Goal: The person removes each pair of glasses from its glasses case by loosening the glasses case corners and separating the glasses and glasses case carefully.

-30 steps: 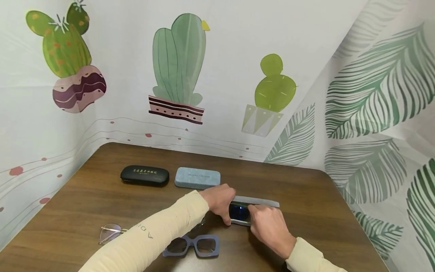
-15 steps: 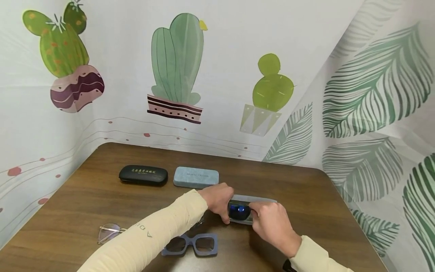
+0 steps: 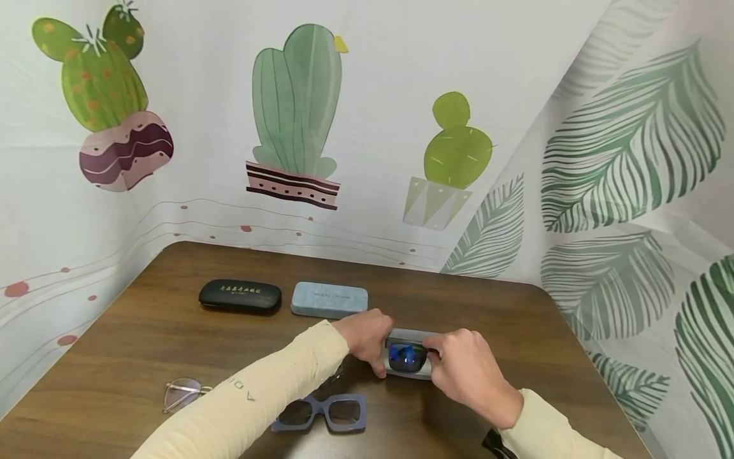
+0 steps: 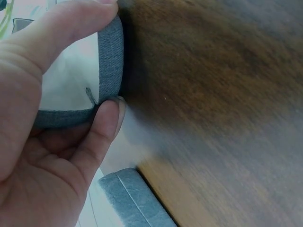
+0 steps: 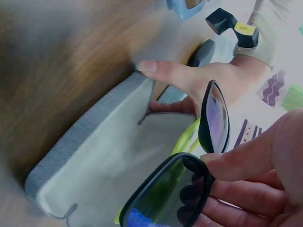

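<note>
My left hand [image 3: 367, 338] grips the left end of an open grey glasses case [image 5: 87, 125], its thumb and fingers at the rim. The pale lining shows inside the case in both wrist views. With thumb and fingers, my right hand [image 3: 467, 370] pinches a pair of dark-framed sunglasses [image 3: 407, 357] near the bridge. Their lenses [image 5: 156, 194] reflect blue and green. In the right wrist view the sunglasses are above the case's interior, and a yellow-green strip [image 5: 187, 139] shows behind them. Whether they touch the lining cannot be told.
A black glasses case [image 3: 241, 296] and a light blue one [image 3: 329, 299] lie at the table's back. Nearer are blue-purple framed glasses [image 3: 344, 413] and thin wire glasses [image 3: 182, 394], both partly covered by my left sleeve [image 3: 246, 395]. A patterned curtain hangs behind the table.
My right hand has moved slightly right and turned, and more of the sunglasses' lens faces the head camera. My left hand stays at the case's left end.
</note>
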A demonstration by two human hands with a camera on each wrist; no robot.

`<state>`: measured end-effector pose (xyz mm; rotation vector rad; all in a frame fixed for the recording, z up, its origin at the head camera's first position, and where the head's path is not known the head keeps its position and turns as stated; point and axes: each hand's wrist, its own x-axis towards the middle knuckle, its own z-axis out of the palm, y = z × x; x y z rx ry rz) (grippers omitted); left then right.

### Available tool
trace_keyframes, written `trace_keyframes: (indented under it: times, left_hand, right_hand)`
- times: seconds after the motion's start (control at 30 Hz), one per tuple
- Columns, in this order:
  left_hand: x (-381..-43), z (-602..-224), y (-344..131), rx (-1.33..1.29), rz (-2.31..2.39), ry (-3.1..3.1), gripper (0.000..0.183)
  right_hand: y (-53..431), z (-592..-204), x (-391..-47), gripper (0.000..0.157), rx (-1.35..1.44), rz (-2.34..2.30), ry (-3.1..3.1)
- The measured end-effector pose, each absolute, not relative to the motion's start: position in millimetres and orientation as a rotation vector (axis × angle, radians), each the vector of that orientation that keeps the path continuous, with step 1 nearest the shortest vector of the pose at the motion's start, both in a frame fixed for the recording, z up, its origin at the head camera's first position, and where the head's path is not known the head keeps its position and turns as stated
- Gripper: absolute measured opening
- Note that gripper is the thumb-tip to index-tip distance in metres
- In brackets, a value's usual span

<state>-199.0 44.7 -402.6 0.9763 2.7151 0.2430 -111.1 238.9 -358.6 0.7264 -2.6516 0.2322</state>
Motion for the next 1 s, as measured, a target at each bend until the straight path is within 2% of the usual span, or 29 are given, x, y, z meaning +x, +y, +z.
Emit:
trace_keyframes:
  times: [0.27, 0.6, 1.0]
  left_hand:
    - [-200, -405, 43, 0.989, 0.324, 2.692, 0.043]
    - [-201, -405, 41, 0.957, 0.421, 2.672, 0.051]
    - [-201, -404, 43, 0.923, 0.363, 2.668, 0.048]
  right_hand:
    - [237, -349, -110, 0.03, 0.761, 0.259, -2.631]
    - [235, -336, -109, 0.021, 0.767, 0.281, -2.575]
    - [234, -330, -103, 0.023, 0.796, 0.302, -2.591]
